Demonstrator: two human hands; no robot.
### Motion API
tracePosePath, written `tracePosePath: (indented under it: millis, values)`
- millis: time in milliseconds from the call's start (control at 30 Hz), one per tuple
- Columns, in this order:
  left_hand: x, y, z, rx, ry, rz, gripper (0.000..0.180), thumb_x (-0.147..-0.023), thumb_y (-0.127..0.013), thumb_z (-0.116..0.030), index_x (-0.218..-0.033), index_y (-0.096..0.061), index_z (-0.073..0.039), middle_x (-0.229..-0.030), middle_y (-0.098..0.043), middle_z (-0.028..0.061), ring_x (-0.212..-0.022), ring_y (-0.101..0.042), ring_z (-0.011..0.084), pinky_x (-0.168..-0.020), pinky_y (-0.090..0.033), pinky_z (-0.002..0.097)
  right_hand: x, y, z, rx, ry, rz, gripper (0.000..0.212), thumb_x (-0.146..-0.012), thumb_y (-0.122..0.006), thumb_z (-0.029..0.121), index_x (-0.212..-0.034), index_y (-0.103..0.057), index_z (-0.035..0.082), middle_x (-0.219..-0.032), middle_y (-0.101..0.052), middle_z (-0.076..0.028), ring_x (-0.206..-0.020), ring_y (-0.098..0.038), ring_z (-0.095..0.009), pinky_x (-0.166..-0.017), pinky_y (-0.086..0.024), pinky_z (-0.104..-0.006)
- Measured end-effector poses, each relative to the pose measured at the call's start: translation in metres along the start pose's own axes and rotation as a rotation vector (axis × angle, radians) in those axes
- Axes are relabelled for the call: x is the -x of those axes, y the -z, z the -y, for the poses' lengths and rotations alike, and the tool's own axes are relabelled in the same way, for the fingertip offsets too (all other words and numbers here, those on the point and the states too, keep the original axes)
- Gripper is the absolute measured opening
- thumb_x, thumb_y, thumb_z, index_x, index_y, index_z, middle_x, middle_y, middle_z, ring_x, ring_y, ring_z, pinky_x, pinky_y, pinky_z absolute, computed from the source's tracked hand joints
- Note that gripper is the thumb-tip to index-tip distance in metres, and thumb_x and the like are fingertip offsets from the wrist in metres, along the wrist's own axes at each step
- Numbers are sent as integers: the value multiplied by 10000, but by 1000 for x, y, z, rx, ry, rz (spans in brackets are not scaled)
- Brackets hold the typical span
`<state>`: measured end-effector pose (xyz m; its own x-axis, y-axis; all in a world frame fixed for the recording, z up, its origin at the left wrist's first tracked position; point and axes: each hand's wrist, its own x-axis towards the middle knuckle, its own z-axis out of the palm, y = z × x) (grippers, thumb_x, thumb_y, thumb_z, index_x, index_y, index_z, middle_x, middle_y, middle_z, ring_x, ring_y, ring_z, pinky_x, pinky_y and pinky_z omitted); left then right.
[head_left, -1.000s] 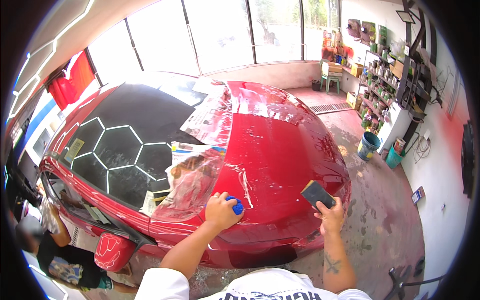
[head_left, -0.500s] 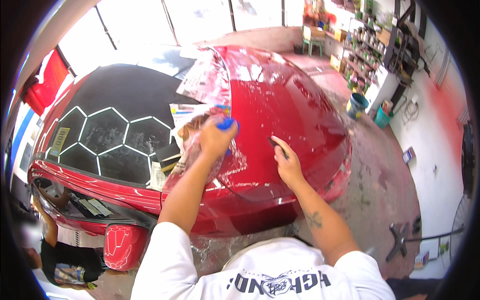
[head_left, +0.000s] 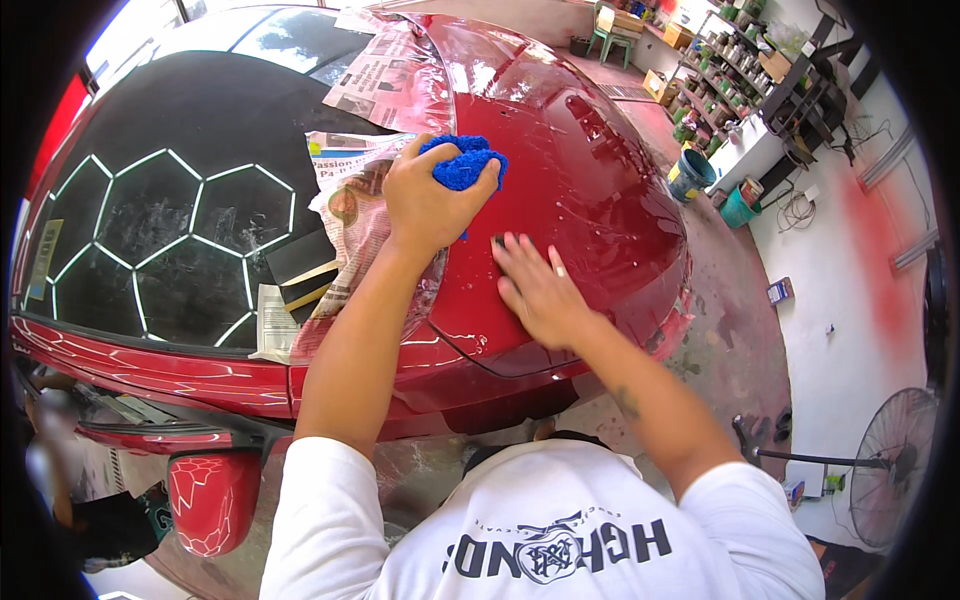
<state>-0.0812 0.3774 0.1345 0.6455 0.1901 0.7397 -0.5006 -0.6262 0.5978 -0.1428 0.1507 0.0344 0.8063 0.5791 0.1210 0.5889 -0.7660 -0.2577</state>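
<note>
My left hand (head_left: 428, 200) is closed around a bunched blue microfiber cloth (head_left: 468, 166), held over the edge of the red car hood (head_left: 590, 215) by the windshield. Beneath that forearm, newspaper masking (head_left: 368, 85) lines the hood's rear edge. My right hand (head_left: 540, 295) is on the hood with its fingers stretched out and pressed down. A small black piece (head_left: 499, 240), like sandpaper, shows at its fingertips; the palm hides the rest. Wet-looking specks dot the paint around it.
Black sheets (head_left: 305, 270) lie on the windshield by the paper. A red side mirror (head_left: 212, 500) juts out at lower left, near another person (head_left: 110, 525). To the right are a blue bucket (head_left: 690, 176), a teal bucket (head_left: 740, 206) and a fan (head_left: 893, 465). Shelves (head_left: 735, 75) of cans stand far right.
My right hand has gone from pinching the black piece above the hood to pressing it flat on the paint. The left hand with the cloth appears higher in view; the whole view has shifted.
</note>
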Motion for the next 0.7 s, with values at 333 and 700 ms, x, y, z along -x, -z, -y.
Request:
tracePosePath:
  millis: [333,700]
  values:
    - [-7,17,16,-56,61,-29,454,-783,-928,-451,-887,-827,-21,-944,-751,169,-835,-757,345,-785,-602,440,71,18,35,-96,163,94,661,-1151,-517,335,-1709,-354,21,-1790,-307,-246,-1670,-257,-449,-1336,-187,-633]
    - [3,1,24,-226,22,14,545,-755,-896,-586,-1007,-872,-103,-1106,-788,144,-966,-785,353,-901,-629,465,61,20,41,-14,315,132,672,-1132,-543,350,-1702,-380,34,-1788,-336,-205,-1662,-284,-424,-1319,-216,-648]
